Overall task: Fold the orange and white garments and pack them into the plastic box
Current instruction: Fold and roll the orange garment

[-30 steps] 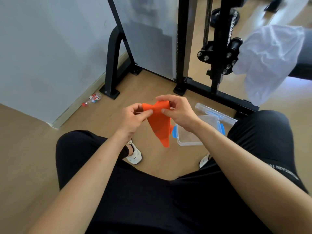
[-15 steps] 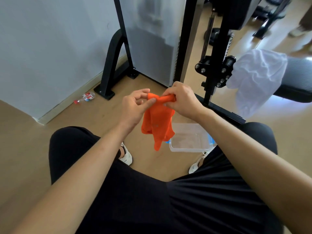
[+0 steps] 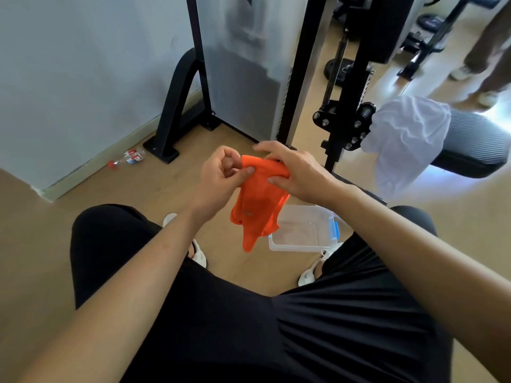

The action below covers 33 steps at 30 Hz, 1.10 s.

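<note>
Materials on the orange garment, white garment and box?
Orange garment: thin, slightly sheer synthetic knit by the look; hangs limp. White garment: light woven or knit fabric, matte, wrinkled. Plastic box: clear rigid plastic, glossy, with a blue latch.

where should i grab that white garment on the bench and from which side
Grip the crumpled white fabric garment at its bunched top on the grey ribbed bench pad, coming from above. The lower part hangs loose off the pad's edge, so it should lift free and unfurl for folding.
</note>
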{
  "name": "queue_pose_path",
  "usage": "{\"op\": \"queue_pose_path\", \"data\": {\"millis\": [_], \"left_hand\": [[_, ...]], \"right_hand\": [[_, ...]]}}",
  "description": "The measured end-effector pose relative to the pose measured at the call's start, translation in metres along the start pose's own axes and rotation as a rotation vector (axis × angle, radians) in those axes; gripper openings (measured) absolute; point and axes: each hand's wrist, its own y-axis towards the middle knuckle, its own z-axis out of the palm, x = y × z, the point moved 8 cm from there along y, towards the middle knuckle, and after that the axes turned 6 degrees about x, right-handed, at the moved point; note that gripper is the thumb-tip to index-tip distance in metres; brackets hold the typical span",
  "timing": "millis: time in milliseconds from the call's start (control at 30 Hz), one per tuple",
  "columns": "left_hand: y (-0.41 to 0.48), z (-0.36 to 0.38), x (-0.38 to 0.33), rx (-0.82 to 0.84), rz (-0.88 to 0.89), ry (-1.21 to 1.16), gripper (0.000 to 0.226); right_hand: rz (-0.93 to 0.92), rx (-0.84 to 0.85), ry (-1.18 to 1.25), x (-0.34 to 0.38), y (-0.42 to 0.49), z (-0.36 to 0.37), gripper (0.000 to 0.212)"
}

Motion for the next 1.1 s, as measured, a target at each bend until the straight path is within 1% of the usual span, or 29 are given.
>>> {"op": "queue_pose_path", "data": {"millis": [33,67,100,133,200,233,300,367,400,467,533,667,700,767,800,833,933,967,1100], "left_hand": [[-0.001,0.0,-0.002,-0.013,0.004,0.0,0.024],[-0.001,0.001,-0.003,-0.021,0.002,-0.002,0.027],[-0.002,0.003,0.0,-0.015,-0.023,-0.013,0.031],[-0.003,0.004,0.005,0.011,-0.064,-0.032,0.038],[-0.005,0.013,0.02,0.143,-0.131,-0.021,0.052],[-0.006,0.019,0.029,0.225,-0.155,0.044,0.056],[-0.011,0.033,0.047,0.353,-0.211,0.231,0.054],[-0.016,0.043,0.062,0.402,-0.26,0.346,0.052],[-0.017,0.046,0.068,0.416,-0.277,0.381,0.056],[-0.018,0.051,0.078,0.458,-0.25,0.473,0.064],[-0.016,0.053,0.086,0.461,-0.243,0.488,0.06],[-0.009,0.052,0.093,0.394,-0.254,0.43,0.038],[-0.007,0.052,0.094,0.386,-0.248,0.409,0.04],[-0.007,0.055,0.097,0.388,-0.258,0.35,0.053],[-0.008,0.057,0.098,0.39,-0.276,0.323,0.056],[-0.01,0.059,0.098,0.384,-0.29,0.311,0.054],[-0.011,0.061,0.101,0.368,-0.302,0.291,0.03],[-0.011,0.059,0.101,0.366,-0.3,0.292,0.026],[-0.013,0.047,0.097,0.376,-0.326,0.236,0.026]], "right_hand": [[-0.026,0.008,-0.011,0.003,-0.002,0.001,0.062],[-0.05,0.008,-0.018,0.004,-0.004,0.001,0.063],[-0.067,0.0,-0.008,0.004,-0.005,0.001,0.058],[-0.072,-0.019,0.019,0.003,-0.007,0.0,0.054],[-0.047,-0.083,0.087,0.002,-0.014,-0.005,0.05],[-0.016,-0.114,0.131,0.0,-0.018,-0.009,0.05],[0.044,-0.173,0.237,-0.005,-0.028,-0.017,0.052],[0.061,-0.221,0.313,-0.006,-0.036,-0.027,0.05],[0.062,-0.245,0.334,-0.006,-0.041,-0.034,0.047],[0.051,-0.304,0.352,-0.006,-0.049,-0.048,0.043],[0.039,-0.367,0.349,-0.006,-0.056,-0.063,0.043],[0.027,-0.458,0.36,-0.014,-0.067,-0.085,0.042],[0.029,-0.479,0.383,-0.017,-0.069,-0.089,0.043],[0.036,-0.52,0.438,-0.025,-0.073,-0.095,0.043],[0.047,-0.543,0.458,-0.031,-0.074,-0.098,0.043],[0.064,-0.569,0.467,-0.038,-0.075,-0.099,0.042],[0.147,-0.674,0.465,-0.065,-0.08,-0.102,0.039],[0.191,-0.711,0.476,-0.077,-0.083,-0.101,0.038],[0.417,-0.787,0.497,-0.129,-0.094,-0.085,0.038]]}}
